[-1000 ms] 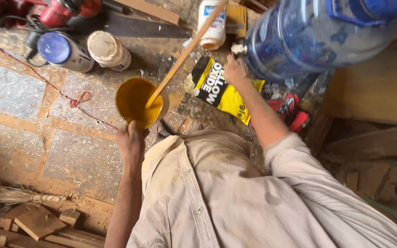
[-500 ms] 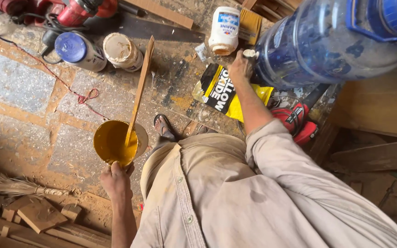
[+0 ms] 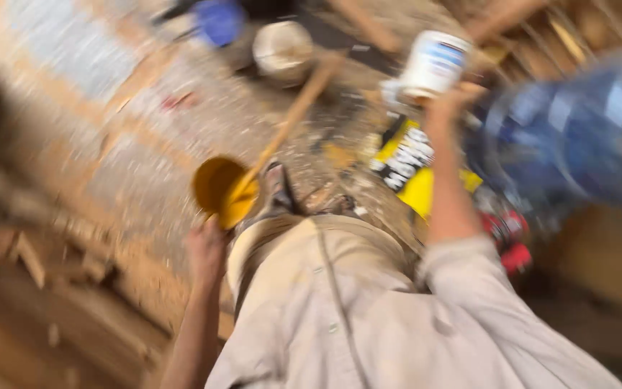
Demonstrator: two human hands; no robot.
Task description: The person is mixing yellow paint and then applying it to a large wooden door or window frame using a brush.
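Blurrily, left hand (image 3: 206,248) fingers grasp yellow cup (image 3: 224,191); right hand (image 3: 449,101) clutches white bottle (image 3: 433,63).

Heavy motion blur; seemingly soft daylight

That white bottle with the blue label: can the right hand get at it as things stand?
Probably yes. The right hand is raised right under the white bottle and seems to touch it, with nothing between; blur hides the actual grip.

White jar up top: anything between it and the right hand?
Nothing visible. The right hand is raised right at the white jar, seemingly touching its base, though blur hides the grip. The left hand is apart, holding the yellow bowl with the wooden stick in it.
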